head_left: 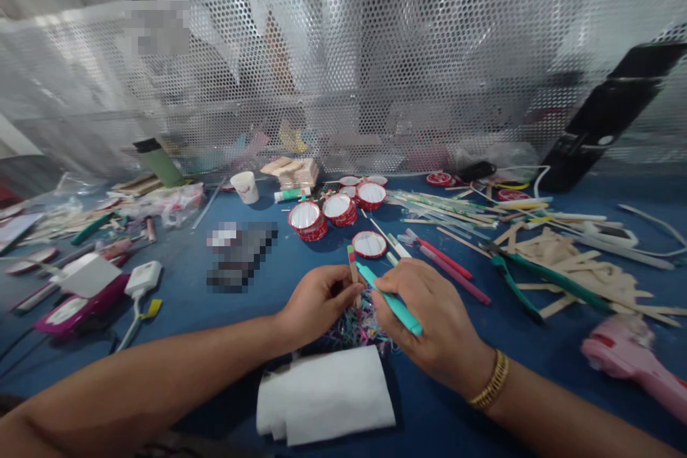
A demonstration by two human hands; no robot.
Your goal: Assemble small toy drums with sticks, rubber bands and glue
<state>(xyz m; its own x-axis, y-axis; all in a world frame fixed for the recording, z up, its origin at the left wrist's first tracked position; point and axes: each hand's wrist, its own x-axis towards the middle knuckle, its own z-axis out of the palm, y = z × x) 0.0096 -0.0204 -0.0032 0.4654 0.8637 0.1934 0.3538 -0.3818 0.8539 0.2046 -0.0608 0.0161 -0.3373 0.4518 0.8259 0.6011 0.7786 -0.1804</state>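
My left hand [316, 304] is closed on a small wooden stick [353, 273] with a red and green painted tip, held upright. My right hand [424, 318] grips a teal craft knife [391, 300], its front end touching the stick. Both hands hover just above a pile of thin coloured shavings [358, 325] on the blue tabletop [241, 315]. A folded white cloth [327, 393] lies directly in front of my hands. A gold bracelet [491, 381] is on my right wrist.
Several red-rimmed round caps [338, 209] sit beyond my hands. Loose wooden sticks [580, 265] and green-handled pliers [531, 283] lie to the right, with a pink tool [633, 361] near the edge. A white paper cup [245, 187], a charger [142, 279] and clutter lie left. A perforated metal screen [376, 64] closes the back.
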